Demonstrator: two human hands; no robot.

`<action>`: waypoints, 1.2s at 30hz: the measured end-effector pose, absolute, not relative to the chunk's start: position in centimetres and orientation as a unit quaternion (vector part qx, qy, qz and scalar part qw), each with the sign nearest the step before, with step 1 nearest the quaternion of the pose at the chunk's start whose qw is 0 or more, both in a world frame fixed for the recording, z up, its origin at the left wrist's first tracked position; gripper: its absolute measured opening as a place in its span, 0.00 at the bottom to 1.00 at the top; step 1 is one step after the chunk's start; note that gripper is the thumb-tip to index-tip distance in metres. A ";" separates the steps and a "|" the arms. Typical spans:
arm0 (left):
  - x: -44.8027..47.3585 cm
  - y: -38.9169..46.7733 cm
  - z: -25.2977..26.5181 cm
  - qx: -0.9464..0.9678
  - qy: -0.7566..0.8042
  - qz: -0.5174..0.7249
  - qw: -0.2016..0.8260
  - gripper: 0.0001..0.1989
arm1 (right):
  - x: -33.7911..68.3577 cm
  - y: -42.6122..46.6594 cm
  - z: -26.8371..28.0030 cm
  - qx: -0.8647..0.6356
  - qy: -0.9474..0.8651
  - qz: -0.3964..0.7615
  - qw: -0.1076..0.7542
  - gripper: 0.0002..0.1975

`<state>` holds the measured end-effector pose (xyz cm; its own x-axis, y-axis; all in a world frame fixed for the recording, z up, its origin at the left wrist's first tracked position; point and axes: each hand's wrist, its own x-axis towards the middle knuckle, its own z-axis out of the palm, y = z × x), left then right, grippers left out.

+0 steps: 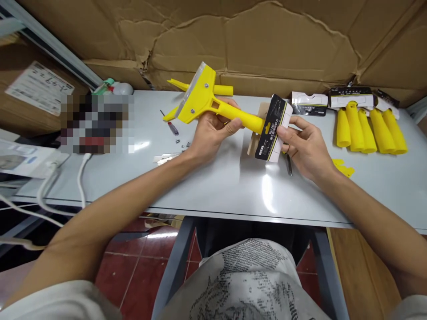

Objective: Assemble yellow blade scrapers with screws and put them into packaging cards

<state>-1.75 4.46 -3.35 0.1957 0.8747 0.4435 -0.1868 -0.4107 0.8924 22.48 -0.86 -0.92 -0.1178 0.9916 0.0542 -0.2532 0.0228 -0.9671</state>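
Observation:
A yellow scraper (200,95) with a metal blade edge is held up above the table, its wide head tilted to the upper left. My left hand (213,133) is closed around the handle just below the head. At the handle's lower right end sits a black and white folded cardboard header card (271,131). My right hand (305,144) pinches that card between thumb and fingers. The handle's end is partly hidden by the card.
On the white table (213,186) lie a small screwdriver (173,129), small metal parts and blades (166,158). Yellow scraper parts (223,90) lie behind. Several yellow handles (355,129) with header cards lie at right. White cables (81,182) run along the left.

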 end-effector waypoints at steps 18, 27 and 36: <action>-2.1 3.7 -3.9 0.663 0.267 0.540 0.444 0.27 | 21.9 -1.3 -1.8 -0.386 -0.497 0.615 0.475 0.29; -1.8 3.7 -3.3 0.637 0.274 0.517 0.502 0.30 | 21.8 -1.6 -1.4 -0.379 -0.507 0.643 0.431 0.33; -1.3 1.7 -3.2 0.586 0.218 0.388 0.677 0.36 | 21.2 -1.5 -2.0 -0.386 -0.485 0.561 0.549 0.35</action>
<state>-1.28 1.67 -3.22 0.6036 0.7809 0.1607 -0.2704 0.0109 0.9627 21.18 -1.55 -2.02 -0.1000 0.9901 0.0987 -0.2418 0.0720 -0.9677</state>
